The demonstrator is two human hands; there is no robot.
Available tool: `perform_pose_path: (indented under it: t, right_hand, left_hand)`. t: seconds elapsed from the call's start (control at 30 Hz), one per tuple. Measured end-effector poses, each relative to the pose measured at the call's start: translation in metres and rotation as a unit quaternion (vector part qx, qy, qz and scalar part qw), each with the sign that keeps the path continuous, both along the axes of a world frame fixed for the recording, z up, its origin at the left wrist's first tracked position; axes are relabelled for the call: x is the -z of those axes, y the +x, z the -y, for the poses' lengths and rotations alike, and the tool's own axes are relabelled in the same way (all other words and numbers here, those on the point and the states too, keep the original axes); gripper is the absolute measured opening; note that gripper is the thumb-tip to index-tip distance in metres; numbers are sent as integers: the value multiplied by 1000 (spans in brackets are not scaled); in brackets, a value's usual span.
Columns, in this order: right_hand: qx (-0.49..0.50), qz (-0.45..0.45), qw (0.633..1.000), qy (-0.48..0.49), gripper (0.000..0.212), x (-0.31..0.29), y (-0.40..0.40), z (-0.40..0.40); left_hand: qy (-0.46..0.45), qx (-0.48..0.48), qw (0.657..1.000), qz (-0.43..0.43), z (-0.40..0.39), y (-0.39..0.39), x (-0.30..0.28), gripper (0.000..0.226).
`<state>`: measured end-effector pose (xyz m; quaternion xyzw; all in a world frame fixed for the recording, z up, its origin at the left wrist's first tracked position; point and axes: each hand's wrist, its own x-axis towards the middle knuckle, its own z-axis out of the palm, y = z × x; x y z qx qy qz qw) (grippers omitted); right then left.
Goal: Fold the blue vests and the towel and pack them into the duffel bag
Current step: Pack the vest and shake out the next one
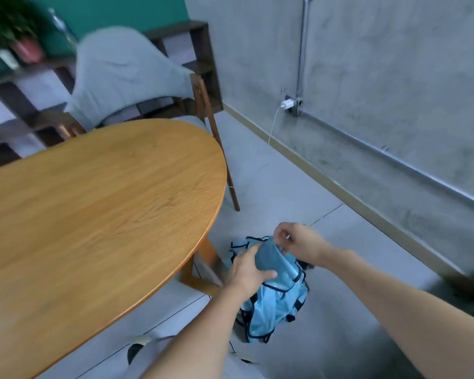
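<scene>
A bundle of light blue vests (275,305) with dark trim hangs beside the table's right edge, a little above the grey floor. My left hand (251,272) grips the bundle's upper left part, fingers over the plain blue fabric (271,258). My right hand (296,242) pinches the top edge of the same fabric from the right. A grey cloth (121,72), possibly the towel, is draped over the back of the chair behind the table. A dark blurred shape (471,291) sits at the right edge; I cannot tell whether it is the duffel bag.
A round wooden table (93,214) fills the left. A wooden chair (203,105) stands behind it. A shelf unit with a potted plant (25,47) lines the back wall. A white charger (286,105) is plugged in on the concrete wall. My shoe (137,348) shows below.
</scene>
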<state>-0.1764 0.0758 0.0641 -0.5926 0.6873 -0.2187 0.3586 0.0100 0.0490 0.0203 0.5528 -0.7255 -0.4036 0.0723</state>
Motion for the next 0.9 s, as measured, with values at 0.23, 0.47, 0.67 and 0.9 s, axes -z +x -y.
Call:
perform_pose_path:
  t: [0.23,0.47,0.67,0.9]
  right_hand:
    - [-3,0,992,-125,14,-119,11,-25]
    - [5,9,969,-246,15,-239,26,-49]
    - [14,-10,942,-334,18,-334,40,-64]
    - [52,-20,897,-439,18,-467,58,-77]
  left_hand:
    - [-58,-72,986,-141,-27,3,-89,54]
    - [-78,-67,978,-182,-49,14,-180,43]
    - [-99,-39,956,-274,-65,18,-278,23]
    - [-248,-79,911,-321,-55,75,-438,9]
